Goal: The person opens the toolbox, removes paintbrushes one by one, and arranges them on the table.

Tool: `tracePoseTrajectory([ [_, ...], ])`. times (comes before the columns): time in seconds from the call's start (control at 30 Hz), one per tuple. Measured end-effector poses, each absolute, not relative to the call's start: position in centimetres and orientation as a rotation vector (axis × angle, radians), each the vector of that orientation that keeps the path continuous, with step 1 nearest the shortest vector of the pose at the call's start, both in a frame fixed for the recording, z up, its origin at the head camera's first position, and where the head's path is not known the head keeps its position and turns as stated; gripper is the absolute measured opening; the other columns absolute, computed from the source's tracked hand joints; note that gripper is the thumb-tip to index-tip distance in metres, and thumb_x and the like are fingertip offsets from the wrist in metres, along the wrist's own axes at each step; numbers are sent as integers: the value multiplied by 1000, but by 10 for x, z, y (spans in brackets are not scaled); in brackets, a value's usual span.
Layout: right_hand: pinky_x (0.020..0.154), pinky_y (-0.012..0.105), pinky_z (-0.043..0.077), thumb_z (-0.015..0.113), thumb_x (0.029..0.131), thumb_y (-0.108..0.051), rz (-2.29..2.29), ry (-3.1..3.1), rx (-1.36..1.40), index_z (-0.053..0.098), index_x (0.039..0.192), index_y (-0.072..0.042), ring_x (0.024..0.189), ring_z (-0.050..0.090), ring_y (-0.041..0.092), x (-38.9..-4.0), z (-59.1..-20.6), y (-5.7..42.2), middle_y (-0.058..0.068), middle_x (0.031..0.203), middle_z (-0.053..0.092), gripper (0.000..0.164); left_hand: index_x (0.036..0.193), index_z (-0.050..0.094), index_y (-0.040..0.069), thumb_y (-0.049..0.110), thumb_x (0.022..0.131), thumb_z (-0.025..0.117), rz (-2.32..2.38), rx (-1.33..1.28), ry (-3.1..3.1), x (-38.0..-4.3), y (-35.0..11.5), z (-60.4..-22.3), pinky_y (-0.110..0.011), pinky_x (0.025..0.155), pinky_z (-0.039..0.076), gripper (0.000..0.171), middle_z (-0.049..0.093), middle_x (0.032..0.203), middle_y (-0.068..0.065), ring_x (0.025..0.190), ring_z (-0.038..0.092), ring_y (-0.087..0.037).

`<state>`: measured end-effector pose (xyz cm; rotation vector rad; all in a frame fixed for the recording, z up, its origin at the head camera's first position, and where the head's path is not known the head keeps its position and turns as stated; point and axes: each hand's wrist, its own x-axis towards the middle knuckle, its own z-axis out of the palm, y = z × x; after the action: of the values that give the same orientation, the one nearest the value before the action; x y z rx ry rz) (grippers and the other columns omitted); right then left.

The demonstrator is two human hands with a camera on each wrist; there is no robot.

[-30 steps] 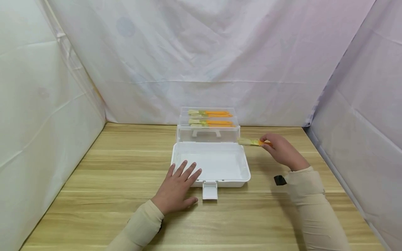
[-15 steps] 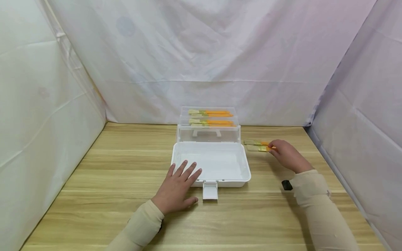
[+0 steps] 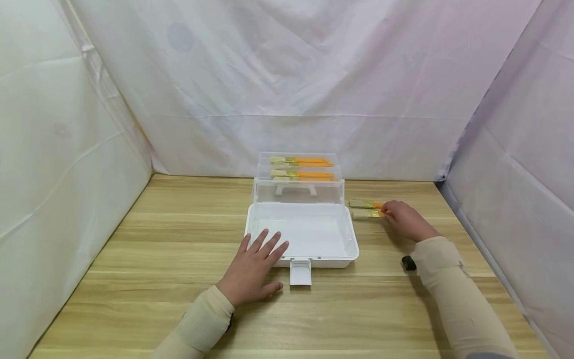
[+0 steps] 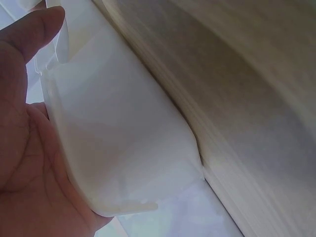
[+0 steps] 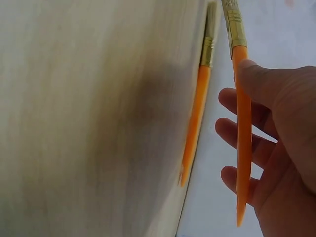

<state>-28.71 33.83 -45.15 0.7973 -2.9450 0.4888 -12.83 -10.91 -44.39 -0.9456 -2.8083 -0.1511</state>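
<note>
My right hand pinches the orange handle of a flat paintbrush between thumb and fingers, low over the table to the right of the box. Close by in the right wrist view, a second paintbrush lies on the wood beyond the held paintbrush. Fingers spread, my left hand rests over the front left rim of a white plastic box. Its palm lies along the box's edge in the left wrist view. The box's clear lid stands raised, and its front latch hangs down.
Behind the box's white base, clear tiered trays hold several more orange-handled paintbrushes. White cloth hangs around the back and sides of the wooden table.
The right hand has moved right and slightly toward me with its paintbrush, then lower to the table. A second paintbrush shows beside the held one. The left hand stays put.
</note>
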Motion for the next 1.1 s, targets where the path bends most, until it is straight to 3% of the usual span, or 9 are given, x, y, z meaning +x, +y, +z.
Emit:
tracePoseTrajectory([
  [1.1, 80, 52, 49, 67, 91, 0, 491, -3006, 826, 69, 94, 2, 83, 62, 29, -303, -467, 338, 10, 88, 65, 4, 155, 36, 18, 55, 84, 70, -167, -949, -2820, -128, -109, -444, -62, 112, 19, 87, 30, 161, -7, 148, 21, -35],
])
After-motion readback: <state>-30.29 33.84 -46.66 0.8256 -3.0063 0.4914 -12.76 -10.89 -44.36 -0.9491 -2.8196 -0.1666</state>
